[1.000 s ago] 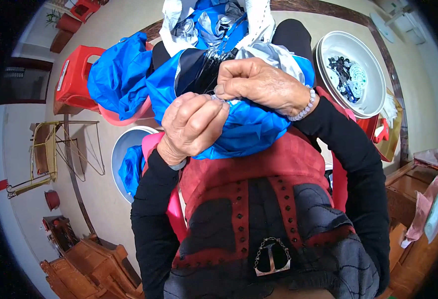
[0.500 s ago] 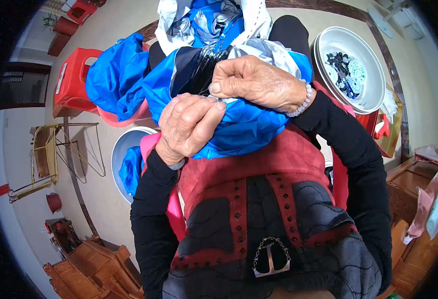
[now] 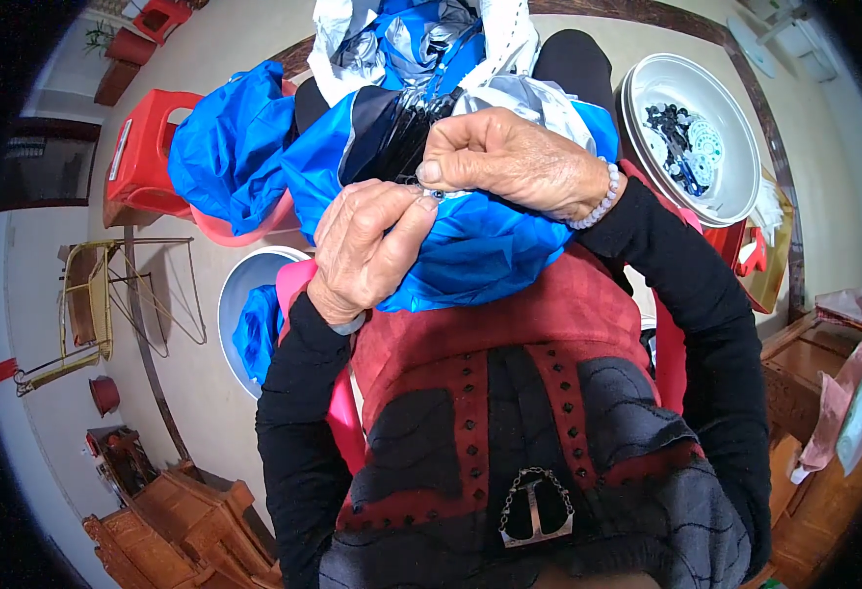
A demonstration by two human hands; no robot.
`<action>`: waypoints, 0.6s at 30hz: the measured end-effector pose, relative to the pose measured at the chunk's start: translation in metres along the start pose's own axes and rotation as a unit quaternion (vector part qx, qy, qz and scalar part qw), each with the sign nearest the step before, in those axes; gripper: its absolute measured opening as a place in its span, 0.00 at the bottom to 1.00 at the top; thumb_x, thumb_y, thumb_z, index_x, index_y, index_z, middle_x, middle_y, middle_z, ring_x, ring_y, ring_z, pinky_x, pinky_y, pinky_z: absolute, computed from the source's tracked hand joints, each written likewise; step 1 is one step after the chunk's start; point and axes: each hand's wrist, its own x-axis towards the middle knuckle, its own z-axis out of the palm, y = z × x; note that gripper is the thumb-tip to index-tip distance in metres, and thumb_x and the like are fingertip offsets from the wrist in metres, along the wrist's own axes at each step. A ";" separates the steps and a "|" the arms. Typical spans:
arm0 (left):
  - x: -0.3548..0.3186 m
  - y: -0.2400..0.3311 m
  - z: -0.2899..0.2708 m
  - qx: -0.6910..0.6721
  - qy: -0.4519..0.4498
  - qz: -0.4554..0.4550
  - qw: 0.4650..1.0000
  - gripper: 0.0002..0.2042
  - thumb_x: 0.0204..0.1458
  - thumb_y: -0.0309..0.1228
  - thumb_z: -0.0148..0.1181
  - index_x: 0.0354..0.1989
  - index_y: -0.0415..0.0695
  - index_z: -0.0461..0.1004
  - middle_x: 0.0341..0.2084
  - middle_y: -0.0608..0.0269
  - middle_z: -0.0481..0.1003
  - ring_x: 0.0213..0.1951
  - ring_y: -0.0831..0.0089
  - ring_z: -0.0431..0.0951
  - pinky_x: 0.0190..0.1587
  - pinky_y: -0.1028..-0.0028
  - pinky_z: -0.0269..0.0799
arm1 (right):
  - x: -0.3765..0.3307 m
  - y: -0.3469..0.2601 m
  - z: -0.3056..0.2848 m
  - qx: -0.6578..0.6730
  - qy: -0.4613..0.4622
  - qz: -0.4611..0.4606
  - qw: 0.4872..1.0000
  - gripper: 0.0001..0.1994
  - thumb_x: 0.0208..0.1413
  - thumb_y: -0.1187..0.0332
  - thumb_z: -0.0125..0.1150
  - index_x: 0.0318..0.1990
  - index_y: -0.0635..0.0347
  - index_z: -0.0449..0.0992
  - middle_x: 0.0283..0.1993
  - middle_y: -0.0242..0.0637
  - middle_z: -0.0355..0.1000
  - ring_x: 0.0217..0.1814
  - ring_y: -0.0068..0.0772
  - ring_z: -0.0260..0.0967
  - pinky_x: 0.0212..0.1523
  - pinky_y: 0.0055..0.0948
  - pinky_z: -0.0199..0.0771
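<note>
Blue fabric (image 3: pixel 480 260) with silvery-grey inner sides lies gathered over my lap. My left hand (image 3: pixel 367 245) is closed on its upper edge, thumb and forefinger pressed together. By those fingertips sits a small dark, shiny round piece (image 3: pixel 438 194) on a pale bit of the cloth. My right hand (image 3: pixel 514 167) is closed in a pinch just above it, fingertips nearly touching the left ones. What the right fingers hold is hidden. Black, glossy material (image 3: pixel 406 133) shows behind both hands.
A white bag (image 3: pixel 504 44) with blue and silver cloth stands ahead. At right, a white basin (image 3: pixel 735 187) holds small black and white parts. On the left are a red stool (image 3: pixel 141 162), a blue cloth heap (image 3: pixel 230 147) and a pale basin (image 3: pixel 235 285) with blue cloth.
My left thumb has drawn slightly back and left, baring the small shiny piece. My right hand keeps its pinch, shifted very slightly to the right.
</note>
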 end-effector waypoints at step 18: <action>-0.002 0.000 0.008 -0.031 0.051 -0.049 0.997 0.14 0.36 0.20 0.65 0.35 0.37 0.74 0.33 0.55 0.74 0.35 0.61 0.78 0.35 0.68 0.76 | -0.004 -0.005 0.000 0.002 0.005 -0.004 1.000 0.08 0.56 0.65 0.57 0.32 0.61 0.74 0.27 0.22 0.66 0.30 0.11 0.59 0.31 0.16 0.59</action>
